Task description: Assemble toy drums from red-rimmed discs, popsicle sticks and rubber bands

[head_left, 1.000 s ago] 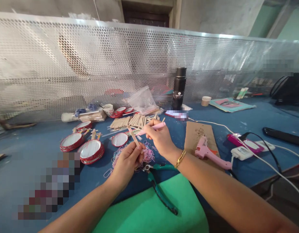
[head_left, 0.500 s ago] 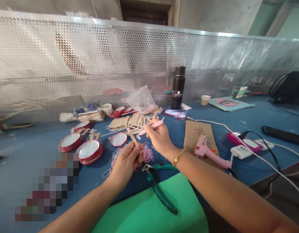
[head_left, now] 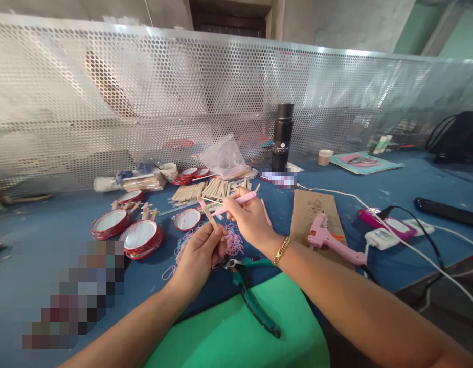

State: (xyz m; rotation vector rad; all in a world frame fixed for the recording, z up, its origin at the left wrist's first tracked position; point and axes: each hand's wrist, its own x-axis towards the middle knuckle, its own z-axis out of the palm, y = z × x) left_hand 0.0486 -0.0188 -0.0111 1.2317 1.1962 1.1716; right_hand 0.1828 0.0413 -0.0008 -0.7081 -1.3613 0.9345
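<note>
My left hand (head_left: 200, 258) is closed on a wooden craft stick (head_left: 206, 213) that points up and to the left. My right hand (head_left: 249, 220) pinches a slim pink pen-like tool (head_left: 236, 203), its tip close to the stick's upper part. Under both hands lies a heap of pink and pale rubber bands (head_left: 228, 244) on the blue table (head_left: 48, 240). Green-handled pliers (head_left: 251, 296) lie just below my hands, partly on a green sheet (head_left: 240, 332).
Several red-rimmed round lids (head_left: 142, 237) sit at the left. A pile of wooden sticks (head_left: 205, 190) and a plastic bag (head_left: 224, 158) lie behind. A black bottle (head_left: 282, 138), a pink glue gun (head_left: 328, 241) on cardboard, a power strip (head_left: 382, 237) and cables are at the right. A perforated metal screen (head_left: 144, 102) borders the table.
My right hand has drawn the pink tool slightly left and down, nearer the stick. My left hand and the stick stay almost where they were.
</note>
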